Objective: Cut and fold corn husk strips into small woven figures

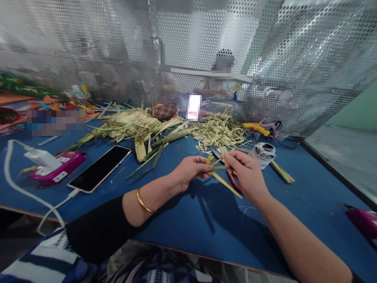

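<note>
My left hand [193, 169] pinches a small folded bundle of pale yellow-green dried leaf strips [225, 183] between thumb and fingers. One strip end sticks out down to the right. Close beside it, my right hand [246, 171] is closed on another end of the strips, so they run between both hands. Under the right hand lies a red-handled pair of cutters [233, 182], partly hidden. A spool of white thread [263, 154] sits just behind that hand. Farther back are a heap of dried leaves [126, 124] and a heap of shredded strips [219, 129].
On the left, a black-screened phone [100, 169] is cabled beside a purple power strip [57, 168] with a white charger. A yellow-handled tool [256, 128] lies at the back right. A perforated metal screen [188, 43] closes off the table's far side; a person sits behind it.
</note>
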The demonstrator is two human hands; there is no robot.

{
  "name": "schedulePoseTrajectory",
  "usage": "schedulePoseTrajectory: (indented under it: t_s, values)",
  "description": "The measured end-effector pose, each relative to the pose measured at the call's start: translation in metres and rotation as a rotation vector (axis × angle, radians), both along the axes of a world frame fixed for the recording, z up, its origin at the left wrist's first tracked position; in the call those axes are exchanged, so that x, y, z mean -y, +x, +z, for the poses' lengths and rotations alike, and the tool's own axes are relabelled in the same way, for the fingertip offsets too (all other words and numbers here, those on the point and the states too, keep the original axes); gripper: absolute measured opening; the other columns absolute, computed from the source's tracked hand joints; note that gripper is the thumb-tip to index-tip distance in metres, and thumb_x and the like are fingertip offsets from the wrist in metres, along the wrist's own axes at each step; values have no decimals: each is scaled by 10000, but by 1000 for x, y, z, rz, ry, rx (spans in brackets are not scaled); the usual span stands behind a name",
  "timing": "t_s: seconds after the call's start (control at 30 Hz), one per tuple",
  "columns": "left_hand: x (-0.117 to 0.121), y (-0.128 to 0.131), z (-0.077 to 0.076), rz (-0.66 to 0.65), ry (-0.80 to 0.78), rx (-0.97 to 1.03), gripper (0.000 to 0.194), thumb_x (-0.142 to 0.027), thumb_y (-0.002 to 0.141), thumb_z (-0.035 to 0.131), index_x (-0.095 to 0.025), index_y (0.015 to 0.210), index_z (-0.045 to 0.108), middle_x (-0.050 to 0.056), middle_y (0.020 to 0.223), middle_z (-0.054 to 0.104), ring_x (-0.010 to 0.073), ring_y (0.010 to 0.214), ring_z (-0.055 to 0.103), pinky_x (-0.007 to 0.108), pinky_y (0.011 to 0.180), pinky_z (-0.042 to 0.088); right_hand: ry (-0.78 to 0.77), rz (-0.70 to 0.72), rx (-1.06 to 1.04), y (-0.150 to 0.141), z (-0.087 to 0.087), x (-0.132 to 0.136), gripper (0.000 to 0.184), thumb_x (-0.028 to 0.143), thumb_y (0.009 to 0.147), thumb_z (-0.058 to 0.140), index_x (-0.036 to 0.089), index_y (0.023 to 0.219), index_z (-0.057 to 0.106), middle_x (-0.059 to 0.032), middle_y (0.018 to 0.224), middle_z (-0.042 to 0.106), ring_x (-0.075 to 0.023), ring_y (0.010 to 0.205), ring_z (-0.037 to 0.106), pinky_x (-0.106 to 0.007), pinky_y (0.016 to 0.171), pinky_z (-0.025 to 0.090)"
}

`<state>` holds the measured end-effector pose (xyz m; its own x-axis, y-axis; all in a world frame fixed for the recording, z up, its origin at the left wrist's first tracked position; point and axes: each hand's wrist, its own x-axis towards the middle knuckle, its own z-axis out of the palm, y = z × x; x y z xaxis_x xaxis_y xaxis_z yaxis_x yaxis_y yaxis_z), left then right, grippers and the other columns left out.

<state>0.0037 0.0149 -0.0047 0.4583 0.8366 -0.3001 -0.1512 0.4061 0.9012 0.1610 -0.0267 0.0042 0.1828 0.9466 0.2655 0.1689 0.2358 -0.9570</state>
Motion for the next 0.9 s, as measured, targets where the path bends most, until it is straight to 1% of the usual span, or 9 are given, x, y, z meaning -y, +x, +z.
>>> schedulePoseTrajectory:
  t_s: [0.1, 0.27, 0.33, 0.43, 0.57, 0.63, 0.7, 0.77, 0.9]
  values:
    - [0, 1, -1, 27, -12, -5, 150, -52, 656, 709, -119, 688, 578, 7, 533, 618, 51, 423, 526, 161, 494, 450, -87, 38, 187, 4, 0, 0, 257, 398, 734, 635, 174, 615, 595, 37, 510, 464, -95, 483, 402, -239, 480, 304]
    - [1, 2, -1, 34, 14, -29, 106, -52, 707, 672, -112, 717, 585, 5, 547, 622, 43, 425, 519, 156, 494, 444, -197, 108, 279, 9, -2, -2, 284, 421, 717, 601, 182, 574, 546, 37, 494, 453, -104, 486, 402, -246, 487, 288]
    - [3, 2, 0, 37, 45, -50, 101, -38, 717, 655, -108, 714, 583, 2, 545, 618, 44, 426, 520, 162, 498, 447, -203, 111, 332, 10, -3, -3, 285, 425, 724, 582, 184, 577, 547, 37, 492, 453, -107, 488, 401, -247, 492, 289]
    - [5, 3, 3, 40, 118, -85, 119, -22, 716, 650, -109, 705, 569, -6, 533, 609, 49, 419, 518, 174, 494, 444, -184, 103, 484, 11, -4, -3, 275, 409, 752, 540, 184, 595, 566, 39, 495, 448, -106, 487, 383, -248, 488, 282]
    - [7, 3, 4, 41, 164, -144, 159, -7, 718, 638, -121, 747, 532, -20, 492, 595, 62, 394, 511, 182, 471, 426, -103, 83, 634, 10, -6, -2, 270, 379, 789, 502, 194, 598, 549, 40, 505, 452, -109, 492, 392, -249, 484, 279]
    - [7, 3, 3, 48, 177, -164, 185, -11, 710, 647, -123, 794, 527, -32, 483, 591, 68, 384, 510, 184, 462, 420, -80, 45, 622, 9, -8, -2, 217, 375, 790, 520, 201, 663, 540, 41, 525, 488, -115, 495, 429, -248, 490, 304]
    - [7, 2, 2, 31, 182, -184, 194, -17, 700, 656, -108, 838, 553, -34, 490, 594, 69, 383, 512, 188, 467, 421, -85, 19, 559, 8, -10, -2, 162, 368, 777, 552, 209, 783, 523, 46, 559, 529, -122, 498, 476, -248, 498, 343]
    - [7, 2, 1, -4, 180, -207, 179, -20, 691, 653, -87, 847, 597, -25, 506, 602, 67, 393, 516, 193, 479, 429, -104, 28, 501, 8, -10, -2, 194, 362, 765, 572, 216, 867, 494, 53, 577, 546, -129, 494, 511, -250, 501, 374]
    - [5, 1, 0, -75, 243, -251, 74, -27, 676, 627, -85, 712, 655, -14, 535, 606, 57, 423, 512, 192, 496, 440, -153, 104, 524, 7, -6, -1, 201, 367, 782, 560, 206, 903, 560, 45, 565, 572, -141, 499, 565, -256, 520, 409]
